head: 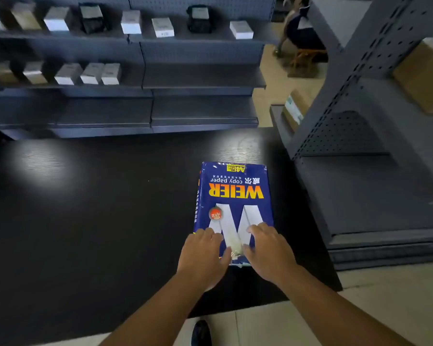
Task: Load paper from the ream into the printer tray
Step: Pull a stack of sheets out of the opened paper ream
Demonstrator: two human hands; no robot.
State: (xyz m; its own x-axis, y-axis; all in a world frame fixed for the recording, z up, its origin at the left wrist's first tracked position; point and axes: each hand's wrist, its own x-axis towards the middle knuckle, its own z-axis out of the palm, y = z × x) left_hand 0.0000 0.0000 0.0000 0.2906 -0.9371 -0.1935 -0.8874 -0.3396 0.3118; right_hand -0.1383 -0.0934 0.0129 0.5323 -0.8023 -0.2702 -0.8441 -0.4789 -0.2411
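A blue wrapped ream of copy paper (233, 193) with yellow lettering lies flat on a dark table (98, 208), toward its right side. Both hands rest on the ream's near end. My left hand (203, 258) covers the near left corner, thumb pressed toward the middle. My right hand (268, 250) lies on the near right corner, fingers spread on the wrapper. Between the thumbs the wrapper's near edge looks torn, with a pale strip showing. No printer or tray is in view.
Grey metal shelving (135, 78) with small boxes stands behind the table. Another grey rack (360, 146) with cardboard boxes (425, 76) stands close on the right. Tiled floor and a dark shoe (200, 333) show at the table's near edge.
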